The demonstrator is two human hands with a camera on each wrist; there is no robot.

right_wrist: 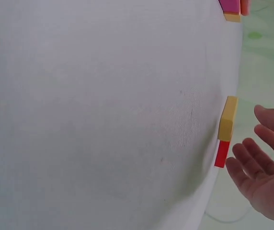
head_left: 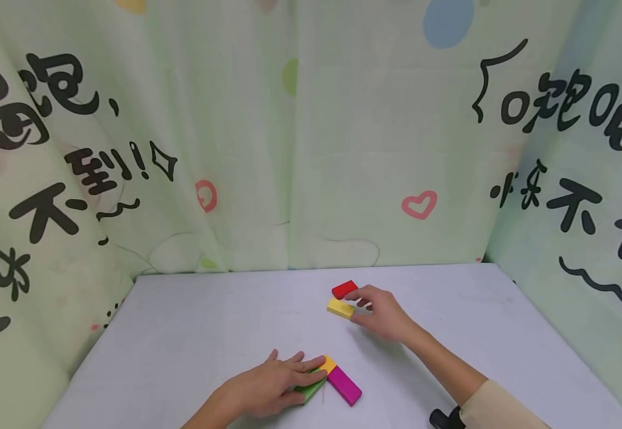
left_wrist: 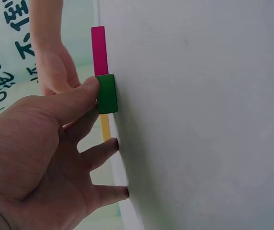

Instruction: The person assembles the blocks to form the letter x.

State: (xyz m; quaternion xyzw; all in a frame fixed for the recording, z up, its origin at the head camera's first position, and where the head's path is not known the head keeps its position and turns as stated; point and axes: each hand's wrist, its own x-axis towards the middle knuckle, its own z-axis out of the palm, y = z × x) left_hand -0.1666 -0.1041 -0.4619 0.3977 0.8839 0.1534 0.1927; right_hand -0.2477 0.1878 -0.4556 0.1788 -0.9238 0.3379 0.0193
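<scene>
My left hand [head_left: 268,384] rests low over a green block [head_left: 312,390] on the table and pinches it between thumb and fingers. Beyond the green block's far end, partly under the fingertips, is an orange block [head_left: 330,363]. A long magenta block [head_left: 345,385] angles off from there toward the near right. In the left wrist view, the thumb presses the green block [left_wrist: 107,94] while two other fingers spread apart. Farther back, my right hand [head_left: 381,313] hovers beside a yellow block [head_left: 339,308] and a red block [head_left: 345,289]. Its fingers are loosely bent, apart from both blocks in the right wrist view.
A white-covered table [head_left: 209,322] lies beneath everything. Pale green printed curtains [head_left: 343,131] enclose its back and sides. Something black [head_left: 447,418] shows at the right wrist by the beige sleeve [head_left: 498,408].
</scene>
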